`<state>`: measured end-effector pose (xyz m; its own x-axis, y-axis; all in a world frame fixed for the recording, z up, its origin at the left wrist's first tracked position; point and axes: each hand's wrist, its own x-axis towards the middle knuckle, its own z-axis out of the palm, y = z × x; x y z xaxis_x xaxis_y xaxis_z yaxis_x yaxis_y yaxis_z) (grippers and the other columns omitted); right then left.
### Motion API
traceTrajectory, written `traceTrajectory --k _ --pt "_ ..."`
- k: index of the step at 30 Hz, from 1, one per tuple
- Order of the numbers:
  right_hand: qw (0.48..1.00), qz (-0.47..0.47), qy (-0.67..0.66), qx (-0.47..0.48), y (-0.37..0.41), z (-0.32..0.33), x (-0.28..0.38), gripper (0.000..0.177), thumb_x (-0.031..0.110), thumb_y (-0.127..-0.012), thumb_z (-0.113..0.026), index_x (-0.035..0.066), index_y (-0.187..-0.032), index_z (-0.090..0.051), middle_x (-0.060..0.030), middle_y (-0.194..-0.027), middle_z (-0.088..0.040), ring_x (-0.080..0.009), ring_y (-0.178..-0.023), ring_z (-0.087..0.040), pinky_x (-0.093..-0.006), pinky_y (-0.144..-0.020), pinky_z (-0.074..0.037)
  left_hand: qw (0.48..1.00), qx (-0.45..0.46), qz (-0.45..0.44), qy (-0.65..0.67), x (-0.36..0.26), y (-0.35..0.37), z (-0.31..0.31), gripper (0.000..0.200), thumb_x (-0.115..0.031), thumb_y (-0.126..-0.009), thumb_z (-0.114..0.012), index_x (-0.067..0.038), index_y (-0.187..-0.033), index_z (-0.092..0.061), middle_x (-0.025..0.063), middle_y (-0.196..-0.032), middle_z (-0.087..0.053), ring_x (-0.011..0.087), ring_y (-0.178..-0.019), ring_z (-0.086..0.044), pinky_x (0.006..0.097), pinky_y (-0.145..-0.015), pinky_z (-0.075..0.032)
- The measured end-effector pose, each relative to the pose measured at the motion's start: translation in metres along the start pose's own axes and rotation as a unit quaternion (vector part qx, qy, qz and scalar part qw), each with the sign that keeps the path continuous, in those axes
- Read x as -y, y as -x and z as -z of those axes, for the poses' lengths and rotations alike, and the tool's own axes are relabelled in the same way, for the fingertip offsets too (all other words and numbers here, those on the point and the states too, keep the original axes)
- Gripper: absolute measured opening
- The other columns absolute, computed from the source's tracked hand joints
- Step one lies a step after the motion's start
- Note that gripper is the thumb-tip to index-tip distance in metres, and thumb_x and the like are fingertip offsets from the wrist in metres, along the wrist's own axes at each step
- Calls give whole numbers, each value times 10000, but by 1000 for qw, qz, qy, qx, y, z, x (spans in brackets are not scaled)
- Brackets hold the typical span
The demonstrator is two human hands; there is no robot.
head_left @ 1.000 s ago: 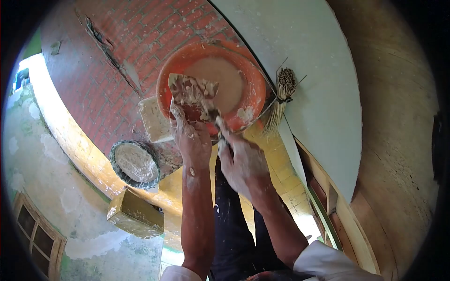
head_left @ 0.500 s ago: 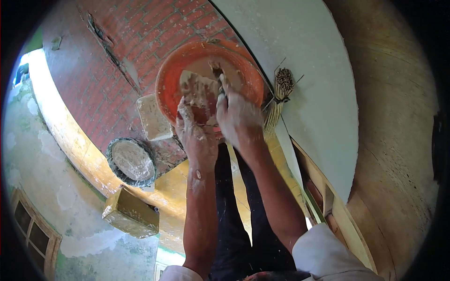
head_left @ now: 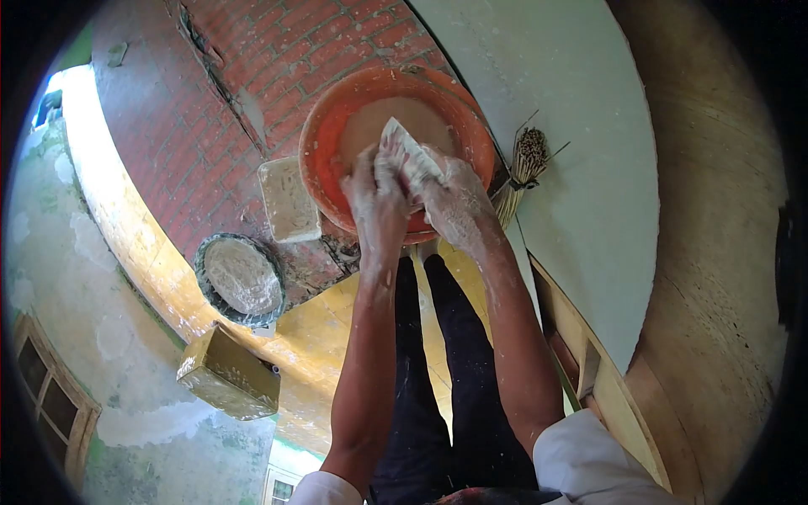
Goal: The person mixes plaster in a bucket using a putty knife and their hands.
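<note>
A flat, plaster-smeared plate [head_left: 408, 156] with a pointed corner and reddish patches is tilted up over the orange basin [head_left: 313, 143]. My left hand [head_left: 375, 192] grips its left side, fingers curled and smeared by motion. On the other side my right hand [head_left: 459, 198] closes around the plate's right edge, with whitish residue up to the wrist. Cloudy brownish liquid [head_left: 404, 111] lies in the basin beneath and beyond the hands. The small dark tool seen earlier in the right hand is hidden now.
Left of the basin lies a whitish rectangular tub [head_left: 288, 200]; below it stands a dark-rimmed bucket [head_left: 242, 279]. A bundled stick brush [head_left: 526, 160] rests on the pale board [head_left: 581, 210] at right. A yellowish box [head_left: 229, 373] sits lower left. Red brick-patterned surface [head_left: 337, 42] extends behind.
The plate has turned from face-on to a steep tilt and moved right. My right hand has come from the small tool onto the plate's edge. The view has shifted slightly.
</note>
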<state>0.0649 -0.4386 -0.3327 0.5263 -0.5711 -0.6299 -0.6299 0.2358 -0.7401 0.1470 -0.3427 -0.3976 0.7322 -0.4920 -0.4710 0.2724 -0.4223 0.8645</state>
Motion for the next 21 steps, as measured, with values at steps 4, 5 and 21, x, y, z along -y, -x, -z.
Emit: traceTrajectory --k 4,5,21 --pt "997 -46 43 -44 -22 9 -3 460 354 -1021 -441 -49 -1112 -644 -321 -1017 -669 -445 -1014 -658 -501 -899 -491 979 119 -35 -163 -26 18 8 787 -392 -968 -620 17 -1552 -287 259 -1525 -362 307 -1423 -378 386 -1144 -350" --pt "998 18 48 -38 -27 11 -5 532 452 -1014 -445 -30 -1075 -660 -182 -887 -633 -306 -798 -591 -429 -764 -483 970 166 -70 -162 -26 18 13 895 -422 -934 -660 27 -1573 -223 259 -1590 -282 301 -1485 -301 385 -1175 -311" --pt "944 88 318 -20 -72 -43 -67 420 308 -991 -457 -30 -1188 -609 -278 -1098 -676 -424 -1080 -648 -517 -992 -484 925 195 181 273 -15 23 79 398 -150 -1043 -485 -6 -1410 -428 185 -1280 -601 294 -1093 -660 473 -897 -616"
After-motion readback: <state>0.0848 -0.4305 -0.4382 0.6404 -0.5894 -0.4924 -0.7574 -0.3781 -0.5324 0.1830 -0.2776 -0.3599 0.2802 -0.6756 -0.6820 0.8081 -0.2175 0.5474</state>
